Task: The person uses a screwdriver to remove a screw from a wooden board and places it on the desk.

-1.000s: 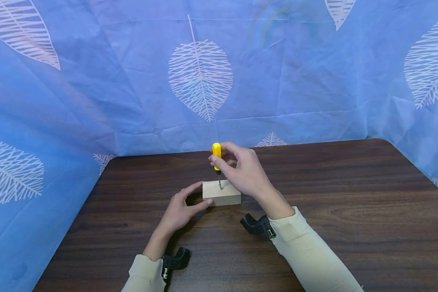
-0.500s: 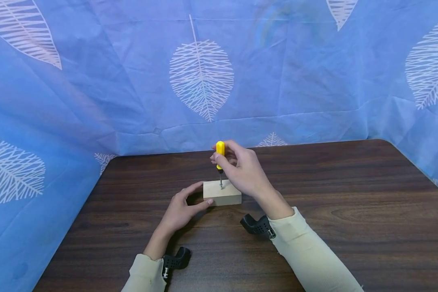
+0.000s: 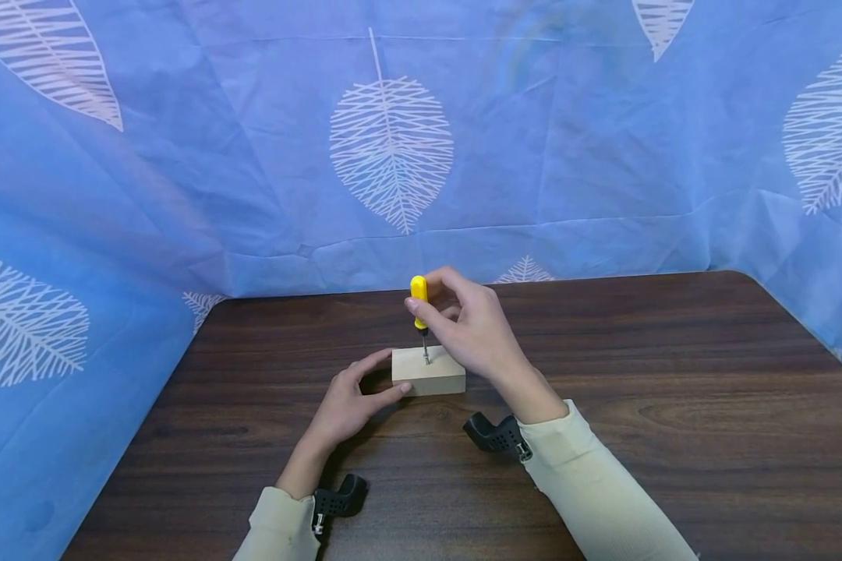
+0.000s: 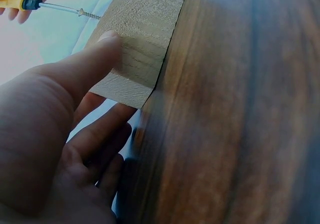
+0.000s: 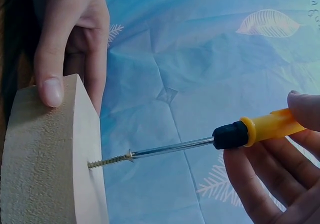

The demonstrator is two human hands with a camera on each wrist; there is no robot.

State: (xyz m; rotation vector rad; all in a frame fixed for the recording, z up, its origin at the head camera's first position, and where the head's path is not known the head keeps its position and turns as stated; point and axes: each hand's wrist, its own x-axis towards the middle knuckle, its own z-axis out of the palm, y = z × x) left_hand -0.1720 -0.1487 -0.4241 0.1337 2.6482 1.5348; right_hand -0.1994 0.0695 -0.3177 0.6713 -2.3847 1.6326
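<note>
A pale wooden block (image 3: 428, 384) lies on the dark table, gripped at its left end by my left hand (image 3: 348, 405), with the thumb on its near face and fingers behind. A screw (image 5: 111, 161) stands in the block's top face, its tip sunk in and most of the thread showing. My right hand (image 3: 473, 323) holds a screwdriver (image 3: 419, 300) by its yellow handle, thumb and fingers around it. The shaft (image 5: 172, 147) points down, its tip at the screw head. In the left wrist view the block (image 4: 145, 28) hides part of the left fingers.
The dark wood-grain table (image 3: 638, 389) ends at a rounded far edge. Behind and beside it hangs a blue cloth (image 3: 267, 140) with white leaf prints. Black wrist mounts (image 3: 340, 497) sit at both cream sleeves.
The screwdriver's handle tilts slightly right and then back left, and the right fingers shift on it. Block and left hand hold nearly the same place.
</note>
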